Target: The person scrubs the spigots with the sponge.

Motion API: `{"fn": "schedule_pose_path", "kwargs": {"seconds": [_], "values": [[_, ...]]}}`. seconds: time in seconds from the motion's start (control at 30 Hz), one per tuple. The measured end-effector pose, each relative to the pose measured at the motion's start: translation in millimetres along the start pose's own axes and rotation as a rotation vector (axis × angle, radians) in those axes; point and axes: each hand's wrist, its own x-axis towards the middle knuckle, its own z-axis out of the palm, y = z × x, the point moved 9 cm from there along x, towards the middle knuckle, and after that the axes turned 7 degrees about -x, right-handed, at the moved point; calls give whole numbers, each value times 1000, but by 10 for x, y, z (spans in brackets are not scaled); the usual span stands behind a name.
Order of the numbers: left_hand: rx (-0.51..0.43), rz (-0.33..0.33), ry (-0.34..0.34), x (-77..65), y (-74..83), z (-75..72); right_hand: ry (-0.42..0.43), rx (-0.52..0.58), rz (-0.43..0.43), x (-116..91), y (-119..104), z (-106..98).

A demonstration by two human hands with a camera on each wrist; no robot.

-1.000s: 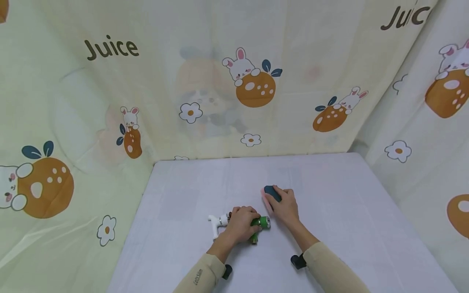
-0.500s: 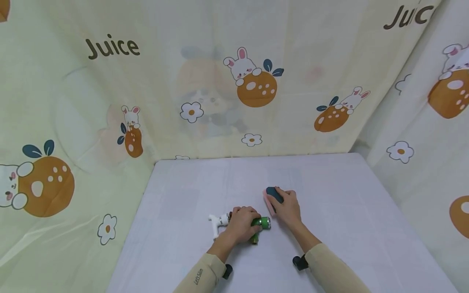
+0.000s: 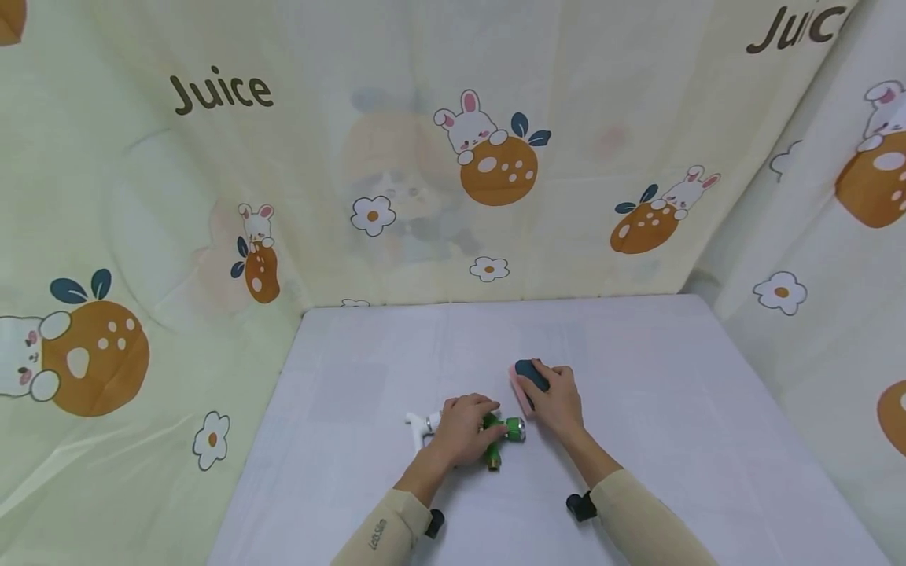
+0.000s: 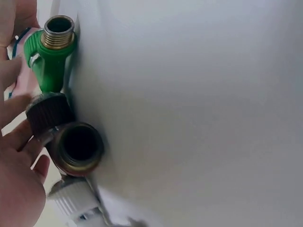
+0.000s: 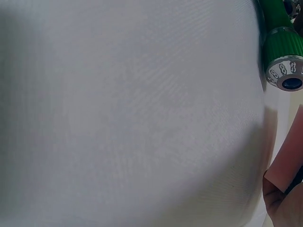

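Observation:
My left hand (image 3: 463,428) lies over a row of taps at the middle of the table, its thumb and fingers spread and touching them. The green tap (image 3: 494,452) sticks out on the right, its threaded end facing me. In the left wrist view a dark brown tap (image 4: 78,147) sits between the green one and a white tap (image 4: 78,203). Fingertips touch the brown tap's far side. Just beyond the green tap, my right hand (image 3: 557,399) grips a pink sponge block (image 3: 520,391) with a dark-blue back (image 3: 532,374). Its lower fingers are partly hidden.
A white cloth covers the table (image 3: 623,409). Pale printed curtains (image 3: 396,157) rise behind it and at both sides. A black wrist camera (image 3: 580,507) sits beside the right sleeve, and another black camera (image 3: 435,523) beside the left.
My left hand has loosened and shifted slightly up, so more of the green tap shows and the white tap is more covered. The right hand keeps its grip on the sponge block, nearly still.

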Motion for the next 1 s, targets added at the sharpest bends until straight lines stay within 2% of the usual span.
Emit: {"fn": "schedule_pose_path", "kwargs": {"seconds": [0.2,0.37,0.6,0.8,1.0], "values": [[-68,-36,106,-41,-86,-153,3,22,-2,-18,-14,-6],[-74,-43,152,-77,-147,-219,2,13,-7,-13,-14,3],[-54,-101,173,-147,-315,-307,17,-36,1,11,15,0],[38,-142,253,-192,-538,-409,17,-86,44,5,71,11],[73,-213,308,-208,-745,-553,17,-139,22,19,62,51]]}}
